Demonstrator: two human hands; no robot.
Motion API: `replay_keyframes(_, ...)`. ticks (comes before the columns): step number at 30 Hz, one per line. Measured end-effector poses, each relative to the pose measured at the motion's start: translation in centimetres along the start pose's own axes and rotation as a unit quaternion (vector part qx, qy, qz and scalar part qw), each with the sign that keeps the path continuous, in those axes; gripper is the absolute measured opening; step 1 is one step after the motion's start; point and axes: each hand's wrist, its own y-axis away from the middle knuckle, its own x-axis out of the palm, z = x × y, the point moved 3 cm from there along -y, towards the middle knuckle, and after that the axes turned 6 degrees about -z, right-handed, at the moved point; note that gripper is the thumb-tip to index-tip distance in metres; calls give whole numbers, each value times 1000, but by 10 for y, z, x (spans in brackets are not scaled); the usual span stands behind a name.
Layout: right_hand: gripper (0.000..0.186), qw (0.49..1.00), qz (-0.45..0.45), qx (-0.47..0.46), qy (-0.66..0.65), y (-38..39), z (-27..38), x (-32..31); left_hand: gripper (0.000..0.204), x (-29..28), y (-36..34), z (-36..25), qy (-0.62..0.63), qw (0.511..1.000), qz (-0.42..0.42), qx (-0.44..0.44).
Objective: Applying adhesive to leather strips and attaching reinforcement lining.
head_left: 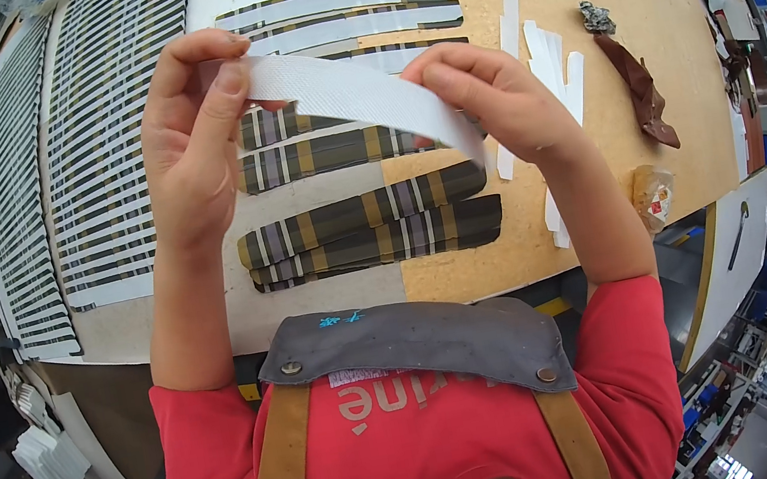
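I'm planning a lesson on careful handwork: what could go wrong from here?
1. The left hand and right hand hold the white strip towards its ends and it bows between them, so it might crease or twist.
2. Loose white strips lie askew close to the right forearm, which might brush them out of place.
3. The two nearest plaid pieces overlap, so one might drag the other if moved.

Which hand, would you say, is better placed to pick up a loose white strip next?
Probably the right hand: it is nearer the loose white strips, while the left hand is farther away. Both hold the raised white strip, so neither is free.
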Motion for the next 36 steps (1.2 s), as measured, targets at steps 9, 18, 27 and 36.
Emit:
replay_keyframes(9, 20, 977, -37, -6, 210, -28, -34, -10, 12, -37, 26, 40, -235, 962, -95, -105)
replay_keyframes(18, 27, 932, -52, -49, 355, -45, -48, -2, 12, -39, 29, 47, -512, 853, -49, -87)
replay_keyframes(27, 25, 912, -50, -57, 403, -49, -52, 3, 11, -41, 32, 51, -566, 823, -24, -40)
replay_keyframes(36, 22, 901, -60, -71, 424, -50, -53, 5, 11, -43, 34, 56, -599, 801, -1, 10)
